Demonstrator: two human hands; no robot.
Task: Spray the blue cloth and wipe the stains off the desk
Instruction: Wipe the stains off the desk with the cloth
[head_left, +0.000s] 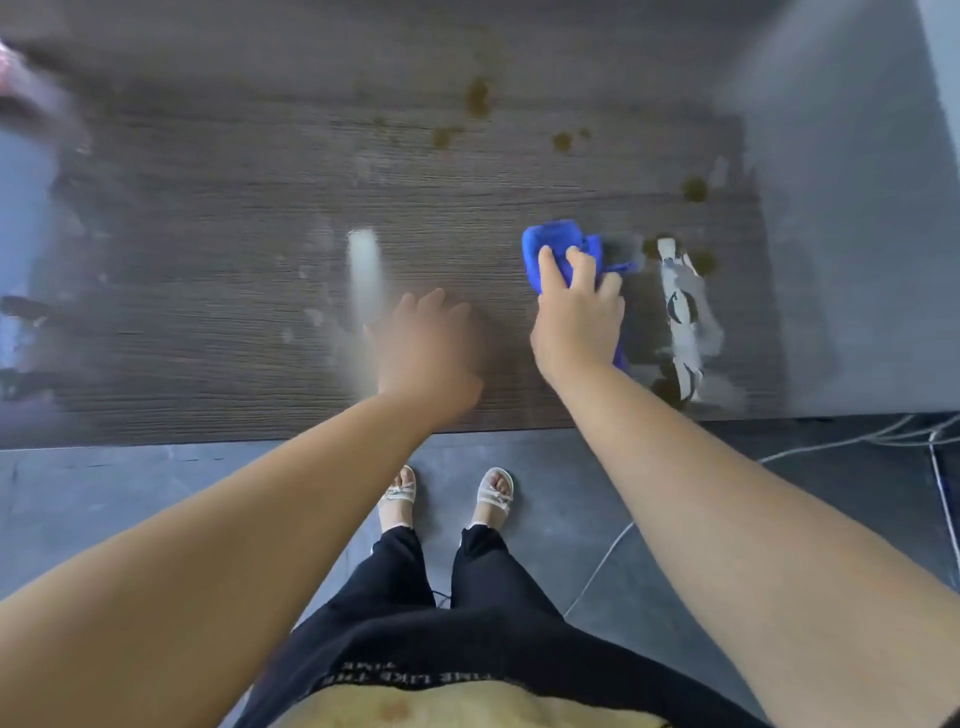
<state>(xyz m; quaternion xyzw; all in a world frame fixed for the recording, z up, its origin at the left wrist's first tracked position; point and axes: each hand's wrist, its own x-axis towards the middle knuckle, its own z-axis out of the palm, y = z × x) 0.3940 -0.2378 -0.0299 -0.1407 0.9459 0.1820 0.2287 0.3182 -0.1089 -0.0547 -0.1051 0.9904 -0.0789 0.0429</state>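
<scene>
The right hand (577, 317) gripped the blue cloth (553, 243) in curled fingers, the nearest stains (704, 262) at its three o'clock; the left hand (427, 345) was too blurred to tell.

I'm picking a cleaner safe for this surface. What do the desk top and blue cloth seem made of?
Desk top: likely dark wood-grain laminate or veneer, low-sheen; fine parallel grain lines show, though blur leaves it open. Blue cloth: soft plush fabric, probably microfibre; it bunches in folds under the right hand.
</scene>
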